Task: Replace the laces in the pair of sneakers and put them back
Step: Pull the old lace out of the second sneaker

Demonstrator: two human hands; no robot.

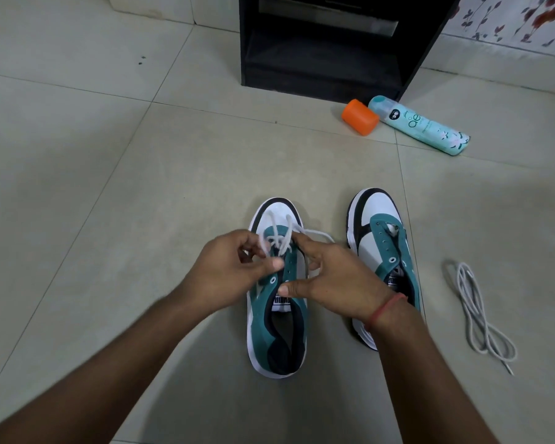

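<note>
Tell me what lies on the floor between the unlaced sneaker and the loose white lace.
Nothing: in the head view only bare tile separates the unlaced sneaker from the loose lace.

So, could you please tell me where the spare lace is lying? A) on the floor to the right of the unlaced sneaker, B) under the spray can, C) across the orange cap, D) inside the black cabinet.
A: the loose white lace lies coiled on the floor tiles to the right of the unlaced sneaker, apart from it and from both hands.
</note>
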